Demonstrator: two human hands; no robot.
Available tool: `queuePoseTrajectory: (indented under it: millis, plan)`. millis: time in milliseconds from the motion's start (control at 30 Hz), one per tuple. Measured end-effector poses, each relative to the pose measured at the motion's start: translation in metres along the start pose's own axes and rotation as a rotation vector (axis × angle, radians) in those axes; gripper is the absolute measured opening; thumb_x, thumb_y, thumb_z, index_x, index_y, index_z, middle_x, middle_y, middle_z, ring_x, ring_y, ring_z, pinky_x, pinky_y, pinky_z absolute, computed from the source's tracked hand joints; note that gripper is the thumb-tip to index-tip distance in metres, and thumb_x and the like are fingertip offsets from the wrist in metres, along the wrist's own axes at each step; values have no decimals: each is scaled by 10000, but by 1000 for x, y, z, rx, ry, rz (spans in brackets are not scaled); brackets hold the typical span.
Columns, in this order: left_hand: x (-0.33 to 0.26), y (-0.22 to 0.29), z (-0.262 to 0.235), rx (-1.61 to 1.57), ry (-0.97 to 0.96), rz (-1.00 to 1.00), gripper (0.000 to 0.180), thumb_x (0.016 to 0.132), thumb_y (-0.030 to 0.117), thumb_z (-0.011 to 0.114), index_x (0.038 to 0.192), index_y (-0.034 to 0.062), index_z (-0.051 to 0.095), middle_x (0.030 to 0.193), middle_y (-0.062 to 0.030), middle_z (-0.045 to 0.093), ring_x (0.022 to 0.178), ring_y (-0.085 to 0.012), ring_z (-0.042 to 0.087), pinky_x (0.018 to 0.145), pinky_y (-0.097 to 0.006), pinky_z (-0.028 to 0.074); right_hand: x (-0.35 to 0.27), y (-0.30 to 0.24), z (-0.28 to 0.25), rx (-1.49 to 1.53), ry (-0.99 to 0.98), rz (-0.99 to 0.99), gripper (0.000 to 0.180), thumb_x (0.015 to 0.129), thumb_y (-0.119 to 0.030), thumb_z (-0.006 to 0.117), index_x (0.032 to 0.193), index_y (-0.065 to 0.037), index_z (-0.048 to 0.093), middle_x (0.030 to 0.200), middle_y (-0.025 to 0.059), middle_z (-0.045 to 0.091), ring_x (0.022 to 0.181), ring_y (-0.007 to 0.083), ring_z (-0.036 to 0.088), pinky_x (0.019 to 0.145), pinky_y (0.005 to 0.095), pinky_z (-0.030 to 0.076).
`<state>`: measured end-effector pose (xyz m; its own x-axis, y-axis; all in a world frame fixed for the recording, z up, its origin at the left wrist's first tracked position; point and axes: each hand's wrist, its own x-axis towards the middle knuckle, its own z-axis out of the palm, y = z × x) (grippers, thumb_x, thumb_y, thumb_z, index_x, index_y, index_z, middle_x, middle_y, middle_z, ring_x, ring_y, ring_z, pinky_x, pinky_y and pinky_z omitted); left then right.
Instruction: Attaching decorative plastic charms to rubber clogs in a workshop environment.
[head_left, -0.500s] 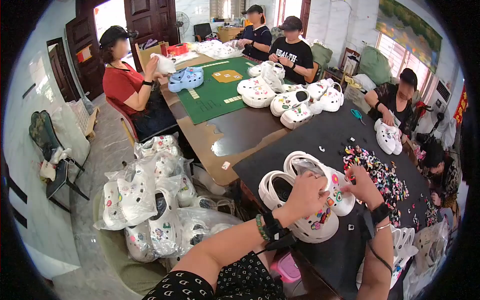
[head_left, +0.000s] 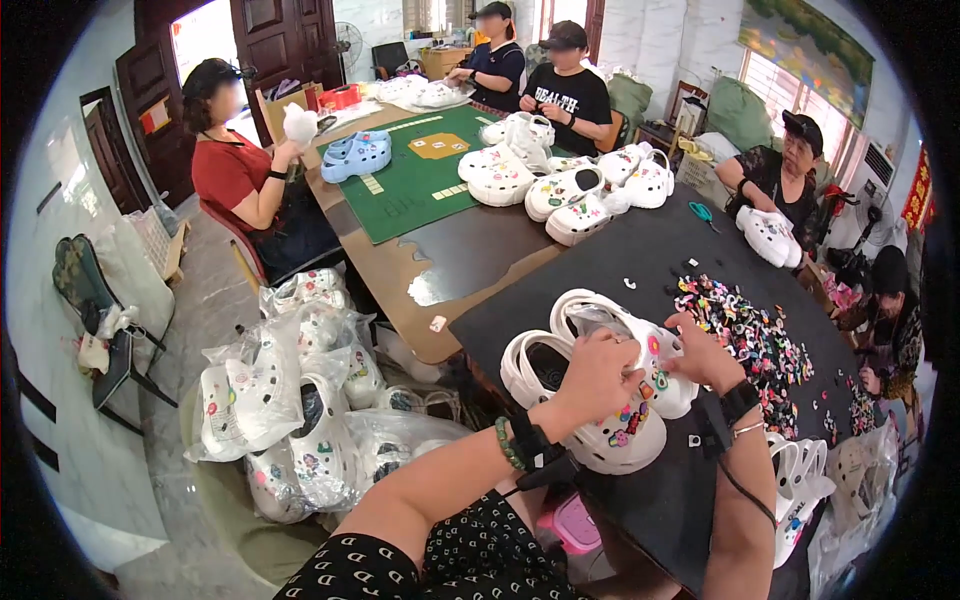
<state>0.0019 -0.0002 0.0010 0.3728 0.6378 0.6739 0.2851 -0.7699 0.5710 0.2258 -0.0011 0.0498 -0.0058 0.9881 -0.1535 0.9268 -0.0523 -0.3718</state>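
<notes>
Two white clogs lie side by side on the black table top, both dotted with colourful charms. My left hand point(head_left: 603, 368) is closed on the upper of the farther clog point(head_left: 677, 398), its fingers bent near the opening. My right hand point(head_left: 703, 355) grips the same clog at the toe side, thumb and forefinger close to the charms there. Whether a charm is between my fingers is hidden. The nearer clog point(head_left: 625, 456) sits under my left wrist, with a cluster of bright charms point(head_left: 628, 424) on its toe.
Loose charms point(head_left: 745, 340) spread in a heap right of the clogs. Teal scissors point(head_left: 703, 212) lie farther back. Bagged clogs point(head_left: 320, 440) pile up at my left. More white clogs point(head_left: 570, 195) stand across the table near a blue pair point(head_left: 357, 156). Several people work around it.
My right hand has come in closer to the farther clog's charms, and my left fingers have shifted on its upper. The view has swung slightly. A person at right has lifted their head.
</notes>
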Motion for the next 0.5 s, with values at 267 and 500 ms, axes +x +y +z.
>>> queuePoseTrajectory:
  millis: [267, 500]
  plan:
    - [-1, 1, -2, -86, 7, 10, 260, 697, 140, 757, 698, 39, 518, 693, -145, 566, 778, -389, 578, 718, -461, 451, -18, 9, 5, 433, 3, 99, 847, 775, -222, 797, 1450, -88, 304, 1232, 229, 532, 1048, 271, 572, 869, 383, 499]
    - [6, -1, -3, -62, -66, -7, 286, 732, 144, 736, 700, 15, 484, 694, -173, 534, 750, -406, 537, 758, -453, 434, -14, 25, 13, 705, -51, 81, 773, 849, -263, 755, 1444, -5, 335, 1371, 173, 455, 1234, 215, 470, 1017, 315, 392]
